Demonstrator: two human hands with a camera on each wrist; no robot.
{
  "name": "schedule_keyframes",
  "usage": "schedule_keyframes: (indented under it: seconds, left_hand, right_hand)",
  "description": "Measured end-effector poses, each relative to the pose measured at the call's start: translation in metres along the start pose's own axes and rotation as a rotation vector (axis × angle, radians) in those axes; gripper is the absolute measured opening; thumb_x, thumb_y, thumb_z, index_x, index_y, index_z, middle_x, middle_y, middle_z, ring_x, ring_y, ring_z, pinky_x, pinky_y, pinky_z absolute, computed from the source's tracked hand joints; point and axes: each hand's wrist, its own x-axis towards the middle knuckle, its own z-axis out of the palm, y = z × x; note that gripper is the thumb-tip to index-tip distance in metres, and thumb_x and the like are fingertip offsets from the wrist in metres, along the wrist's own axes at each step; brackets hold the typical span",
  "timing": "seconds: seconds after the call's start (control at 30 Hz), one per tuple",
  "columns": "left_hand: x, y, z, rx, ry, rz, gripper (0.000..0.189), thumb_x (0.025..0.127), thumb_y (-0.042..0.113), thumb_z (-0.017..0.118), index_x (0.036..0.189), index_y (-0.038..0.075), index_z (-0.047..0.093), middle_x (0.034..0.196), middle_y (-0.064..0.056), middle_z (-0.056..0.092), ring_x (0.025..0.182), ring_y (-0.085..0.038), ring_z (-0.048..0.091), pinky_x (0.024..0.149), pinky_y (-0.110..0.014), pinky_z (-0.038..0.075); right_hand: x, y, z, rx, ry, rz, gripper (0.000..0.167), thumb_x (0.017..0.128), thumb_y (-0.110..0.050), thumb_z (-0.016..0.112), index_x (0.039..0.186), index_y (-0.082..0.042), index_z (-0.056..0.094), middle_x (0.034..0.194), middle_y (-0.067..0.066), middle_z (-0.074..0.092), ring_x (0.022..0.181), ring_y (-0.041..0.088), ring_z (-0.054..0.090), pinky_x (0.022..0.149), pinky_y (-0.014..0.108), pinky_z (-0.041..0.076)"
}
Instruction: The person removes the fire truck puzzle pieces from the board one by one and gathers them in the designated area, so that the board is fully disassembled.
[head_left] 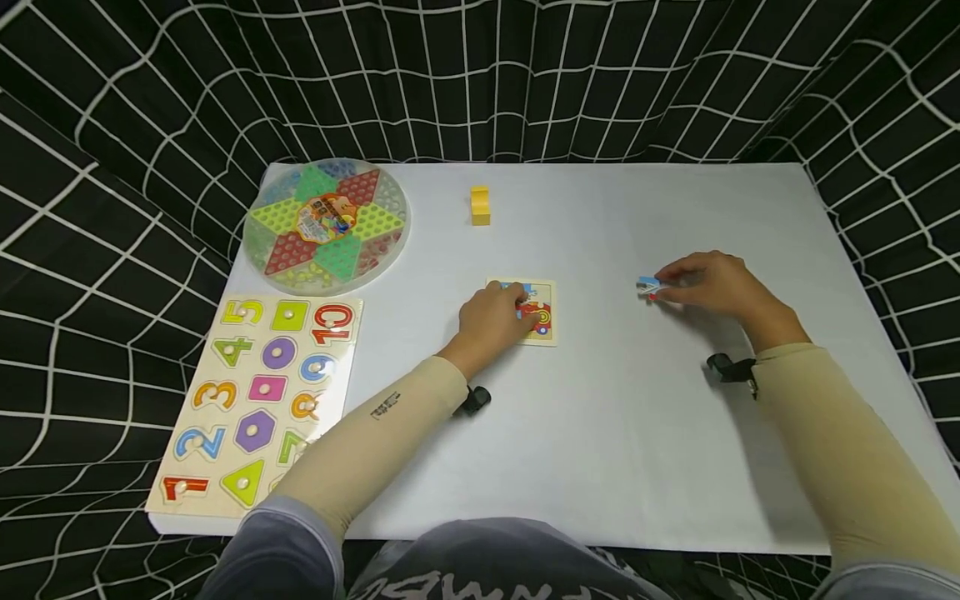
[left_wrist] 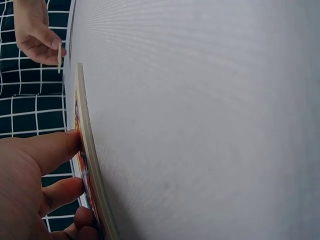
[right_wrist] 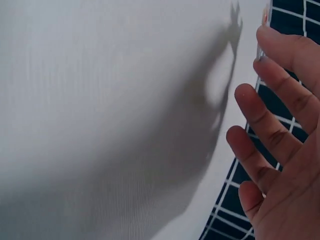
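A small wooden jigsaw board (head_left: 546, 293) with a red and blue picture lies on the table, its pale edge (left_wrist: 90, 130) side-on in the left wrist view. My left hand (head_left: 487, 323) rests over its left part, thumb and fingertips (left_wrist: 74, 142) touching the picture side. Off to the right, my right hand (head_left: 716, 292) pinches a puzzle piece (head_left: 647, 287) in blue, white and red between thumb and index finger, above the table. The other right fingers (right_wrist: 255, 107) are spread loosely in the right wrist view.
A yellow block (head_left: 480, 206) stands beyond the jigsaw board. At the left lie a round star-patterned game board (head_left: 326, 227) and a wooden number-and-shape peg puzzle (head_left: 255, 400). Black netted cloth (head_left: 480, 83) surrounds the white table (head_left: 600, 450).
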Motion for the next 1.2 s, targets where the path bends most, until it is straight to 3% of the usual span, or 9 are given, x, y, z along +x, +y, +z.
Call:
schedule_keyframes:
  seconds: [0.17, 0.33, 0.47, 0.67, 0.87, 1.0, 1.2]
  left_hand:
    - [0.0, 0.0, -0.001, 0.007, -0.006, -0.011, 0.044, 0.089, 0.05, 0.067, 0.121, 0.021, 0.065, 0.096, -0.003, 0.056, 0.072, -0.017, 0.053, 0.057, -0.032, 0.043]
    - [0.0, -0.004, 0.001, -0.011, -0.008, 0.008, 0.044, 0.09, 0.048, 0.067, 0.123, 0.019, 0.064, 0.097, -0.004, 0.057, 0.074, -0.017, 0.053, 0.059, -0.031, 0.044]
    - [0.0, -0.009, 0.0, -0.047, -0.012, 0.027, 0.047, 0.09, 0.044, 0.069, 0.127, 0.016, 0.061, 0.104, -0.006, 0.057, 0.083, -0.019, 0.054, 0.071, -0.032, 0.045]
    - [-0.003, -0.015, -0.003, -0.113, -0.002, -0.025, 0.059, 0.085, 0.046, 0.074, 0.13, 0.011, 0.057, 0.105, -0.008, 0.055, 0.085, -0.021, 0.054, 0.074, -0.033, 0.046]
    - [-0.008, -0.021, -0.008, -0.129, 0.032, -0.02, 0.049, 0.086, 0.039, 0.075, 0.123, 0.01, 0.064, 0.1, -0.007, 0.055, 0.083, -0.022, 0.055, 0.074, -0.033, 0.047]
    - [-0.01, -0.024, -0.009, -0.138, 0.05, -0.016, 0.044, 0.086, 0.04, 0.075, 0.117, 0.01, 0.067, 0.094, -0.006, 0.053, 0.08, -0.021, 0.056, 0.072, -0.032, 0.047]
    - [-0.01, -0.028, -0.008, -0.136, 0.052, -0.028, 0.044, 0.085, 0.041, 0.075, 0.115, 0.011, 0.065, 0.091, -0.004, 0.052, 0.076, -0.019, 0.054, 0.068, -0.031, 0.046]
  right_hand:
    - [0.008, 0.0, 0.008, -0.026, 0.002, -0.046, 0.04, 0.081, -0.036, 0.08, 0.112, -0.011, 0.074, 0.115, 0.015, 0.065, 0.113, 0.035, 0.045, 0.1, 0.058, 0.019]
    - [0.012, -0.002, 0.013, -0.096, -0.003, -0.059, 0.037, 0.079, -0.031, 0.083, 0.109, -0.012, 0.075, 0.117, 0.015, 0.063, 0.113, 0.037, 0.044, 0.093, 0.054, 0.023]
    - [0.016, -0.014, 0.014, -0.1, 0.004, -0.071, 0.038, 0.077, -0.036, 0.084, 0.107, -0.014, 0.076, 0.116, 0.012, 0.064, 0.11, 0.033, 0.043, 0.091, 0.051, 0.024]
    - [0.028, -0.07, 0.036, -0.121, -0.003, -0.211, 0.025, 0.08, -0.028, 0.082, 0.098, -0.011, 0.076, 0.099, 0.006, 0.068, 0.096, 0.026, 0.052, 0.088, 0.05, 0.026]
    - [0.045, -0.129, 0.07, -0.191, -0.061, -0.328, 0.013, 0.083, -0.023, 0.08, 0.091, -0.013, 0.077, 0.086, -0.002, 0.067, 0.086, 0.02, 0.056, 0.084, 0.048, 0.033]
    - [0.054, -0.148, 0.082, -0.222, -0.068, -0.32, 0.011, 0.085, -0.022, 0.078, 0.091, -0.012, 0.077, 0.085, -0.002, 0.066, 0.086, 0.02, 0.057, 0.084, 0.047, 0.034]
    - [0.062, -0.155, 0.088, -0.229, -0.059, -0.284, 0.012, 0.085, -0.022, 0.078, 0.09, -0.011, 0.077, 0.086, -0.001, 0.067, 0.085, 0.02, 0.057, 0.086, 0.046, 0.034]
